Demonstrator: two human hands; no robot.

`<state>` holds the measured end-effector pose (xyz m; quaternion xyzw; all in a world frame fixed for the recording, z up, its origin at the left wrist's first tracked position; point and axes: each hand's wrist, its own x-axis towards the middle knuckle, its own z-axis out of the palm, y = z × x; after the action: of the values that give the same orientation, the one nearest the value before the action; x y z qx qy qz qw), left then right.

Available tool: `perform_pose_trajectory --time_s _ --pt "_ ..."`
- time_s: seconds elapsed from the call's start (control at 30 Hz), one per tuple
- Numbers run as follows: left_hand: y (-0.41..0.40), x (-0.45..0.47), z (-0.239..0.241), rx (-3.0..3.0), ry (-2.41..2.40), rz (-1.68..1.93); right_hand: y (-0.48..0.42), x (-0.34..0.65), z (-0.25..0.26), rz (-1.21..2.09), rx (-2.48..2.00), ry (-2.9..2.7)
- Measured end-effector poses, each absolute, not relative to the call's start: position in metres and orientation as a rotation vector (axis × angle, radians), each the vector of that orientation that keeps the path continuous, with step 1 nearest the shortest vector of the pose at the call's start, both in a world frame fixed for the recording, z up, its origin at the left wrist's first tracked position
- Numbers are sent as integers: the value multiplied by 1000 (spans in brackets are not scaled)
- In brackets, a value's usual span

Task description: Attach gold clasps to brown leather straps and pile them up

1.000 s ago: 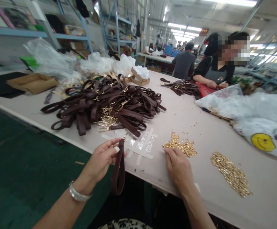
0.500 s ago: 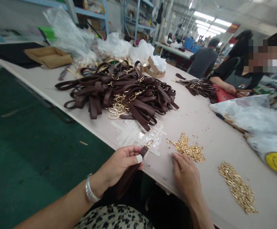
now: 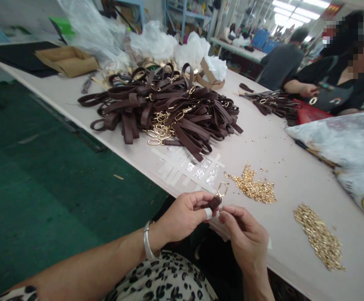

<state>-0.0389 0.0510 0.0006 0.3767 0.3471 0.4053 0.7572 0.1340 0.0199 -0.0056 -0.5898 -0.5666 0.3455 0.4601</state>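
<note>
**Strap end sits between two hands at the table's near edge**

The brown strap (image 3: 215, 202) lies clamped between the thumb and fingers of the left hand (image 3: 183, 215), close to the near edge of the table (image 3: 257, 146). From that grip its short visible end points right and toward the far side, finishing in a gold ring (image 3: 222, 195). The right hand (image 3: 249, 236) comes in from the near right, its fingertips just beside the strap's end, below the ring. Its thumb and forefinger are drawn in close; whether they meet, or pinch something small, I cannot tell. Both hands are near the end, but only the left plainly grips it.

The strap is dark brown, smooth and leather-like, its end narrow and neatly folded; the rest is hidden by the hand. The ring is a slim, elongated loop, bright against the pale tabletop.

To the right lie a near pile of small gold pieces (image 3: 320, 238) and, farther off, a looser gold scatter (image 3: 255, 188). A heap of similar straps (image 3: 166, 108) fills the far left.
</note>
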Motion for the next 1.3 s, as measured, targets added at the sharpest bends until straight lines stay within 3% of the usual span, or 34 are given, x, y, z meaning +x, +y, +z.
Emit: perform_pose_trajectory --time_s 0.5,0.8,1.03,1.13,1.23,1.3 --pt "41 -28 3 1000 729 848 14 136 -15 1189 -1383 -1111" --pt "32 -37 5 1561 1028 841 9 128 -13 1235 -1338 -1007" --pt "35 -26 0 1296 918 767 2 128 -3 1161 -1363 -1036" --pt "35 -20 -1 1108 908 658 1 159 -1 933 -1526 -1232" --pt "37 -22 -3 1098 999 660 6 218 -6 281 -1824 -1466" --pt "40 -26 -3 1181 1027 648 13 260 -11 25 -1949 -1467"
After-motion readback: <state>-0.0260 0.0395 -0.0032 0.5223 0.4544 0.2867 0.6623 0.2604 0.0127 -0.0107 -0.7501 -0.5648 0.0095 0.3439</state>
